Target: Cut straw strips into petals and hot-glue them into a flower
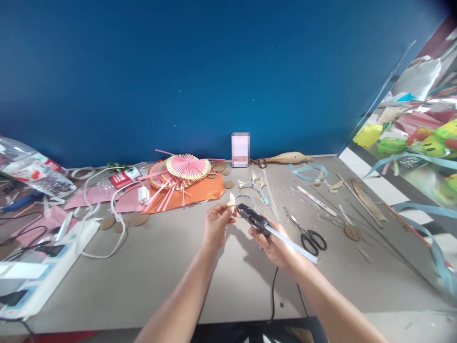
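Glue gun (254,219) sits gripped in the right hand (274,245), nozzle aimed at a small cream paper piece (232,199) pinched in the left hand (215,223), held close so glue lands precisely. Black scissors (307,233) lie right of the gun on the worktop (143,267), with a pink paper fan (188,166) behind-left.

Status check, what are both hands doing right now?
Left hand pinches small pale piece. Right hand grips glue gun, nozzle at the piece. Scissors lie just right, apart.
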The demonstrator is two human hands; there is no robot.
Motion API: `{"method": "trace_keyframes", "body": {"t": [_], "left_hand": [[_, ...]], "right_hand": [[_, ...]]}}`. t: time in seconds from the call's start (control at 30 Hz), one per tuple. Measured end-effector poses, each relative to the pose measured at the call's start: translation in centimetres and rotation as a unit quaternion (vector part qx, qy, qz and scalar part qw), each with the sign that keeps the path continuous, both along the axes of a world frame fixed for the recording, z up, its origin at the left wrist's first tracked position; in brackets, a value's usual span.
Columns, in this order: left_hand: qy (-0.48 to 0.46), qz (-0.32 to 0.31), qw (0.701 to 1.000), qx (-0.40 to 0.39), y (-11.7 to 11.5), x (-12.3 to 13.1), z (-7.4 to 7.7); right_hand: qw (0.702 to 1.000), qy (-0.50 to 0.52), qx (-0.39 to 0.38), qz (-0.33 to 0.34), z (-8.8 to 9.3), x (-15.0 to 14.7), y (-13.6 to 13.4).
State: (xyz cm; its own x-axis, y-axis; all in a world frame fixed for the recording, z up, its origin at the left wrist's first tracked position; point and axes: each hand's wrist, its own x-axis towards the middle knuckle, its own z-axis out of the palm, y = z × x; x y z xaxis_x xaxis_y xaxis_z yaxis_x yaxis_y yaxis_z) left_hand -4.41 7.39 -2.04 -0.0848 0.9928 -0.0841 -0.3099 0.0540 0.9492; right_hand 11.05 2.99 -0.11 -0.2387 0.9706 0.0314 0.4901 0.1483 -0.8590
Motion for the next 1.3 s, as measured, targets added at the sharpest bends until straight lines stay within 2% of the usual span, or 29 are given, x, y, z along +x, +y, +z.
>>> {"method": "trace_keyframes", "body": {"t": [0.3, 0.6, 0.8, 1.13, 1.3], "left_hand": [[0.008, 0.003, 1.000, 0.001, 0.0, 0.0, 0.0], [-0.002, -0.003, 1.000, 0.000, 0.0, 0.0, 0.1], [0.007, -0.002, 1.000, -0.006, 0.0, 0.1, 0.1], [0.012, -0.001, 1.000, -0.009, -0.1, 0.0, 0.2], [0.006, -0.010, 1.000, 0.004, -0.1, 0.0, -0.1]], "right_hand": [[1.000, -0.003, -0.005, 0.006, 0.5, 0.1, -0.2], [0.999, -0.028, 0.019, -0.015, 0.3, 0.0, -0.1], [0.998, -0.059, 0.020, -0.016, 0.9, 0.0, -0.3], [0.998, -0.051, 0.037, -0.018, 1.0, -0.2, -0.3], [0.999, -0.044, 0.022, -0.016, 1.0, -0.2, -0.3]]}}
